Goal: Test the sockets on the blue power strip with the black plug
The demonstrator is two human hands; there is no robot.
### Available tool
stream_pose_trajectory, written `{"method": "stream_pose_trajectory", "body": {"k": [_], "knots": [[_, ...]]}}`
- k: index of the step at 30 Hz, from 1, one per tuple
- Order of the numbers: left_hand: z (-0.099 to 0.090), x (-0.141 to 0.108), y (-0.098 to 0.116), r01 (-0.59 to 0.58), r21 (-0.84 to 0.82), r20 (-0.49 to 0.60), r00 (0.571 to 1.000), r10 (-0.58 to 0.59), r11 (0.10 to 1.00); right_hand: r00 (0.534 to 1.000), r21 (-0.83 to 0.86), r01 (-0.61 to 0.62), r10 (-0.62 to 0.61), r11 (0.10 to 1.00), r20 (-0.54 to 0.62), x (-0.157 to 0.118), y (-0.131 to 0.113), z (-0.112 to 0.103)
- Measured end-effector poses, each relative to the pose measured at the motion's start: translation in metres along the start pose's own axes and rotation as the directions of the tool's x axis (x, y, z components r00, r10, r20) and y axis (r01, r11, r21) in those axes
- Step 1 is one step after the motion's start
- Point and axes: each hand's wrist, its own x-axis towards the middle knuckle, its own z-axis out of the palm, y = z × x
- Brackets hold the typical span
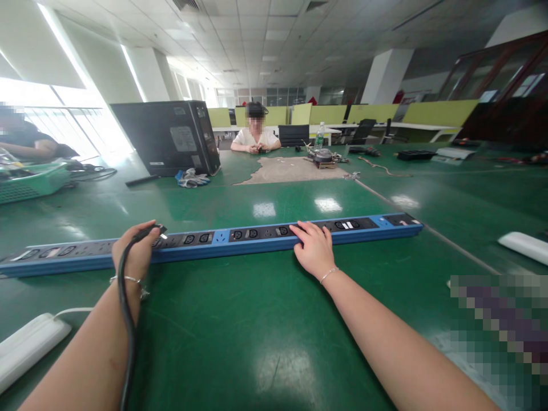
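Note:
A long blue power strip with black socket panels lies across the green table. My left hand is closed on the end of a thick black cable, above the strip's left half. The cable's plug sticks out past the fingers, pointing right, and a gap to the sockets cannot be judged. My right hand rests on the strip right of its middle, fingers spread on the socket face and holding nothing.
Beyond the strip stand a black computer case, gloves and a green basket. A person sits across the table, another at far left. White power strips lie at both sides. A bottle stands at the back.

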Motion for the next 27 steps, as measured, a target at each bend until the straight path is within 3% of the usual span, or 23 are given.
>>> {"method": "stream_pose_trajectory", "body": {"k": [6, 27], "knots": [[-0.002, -0.005, 0.006, -0.025, 0.095, 0.150, 0.989, 0.011, 0.995, 1.000, 0.000, 0.002, -0.002, 1.000, -0.004, 0.000, 0.001, 0.001], [0.002, -0.007, -0.010, -0.196, 0.183, 0.160, 0.973, 0.167, 0.963, 1.000, -0.011, 0.010, -0.010, 1.000, -0.011, 0.000, 0.002, 0.002]]}}
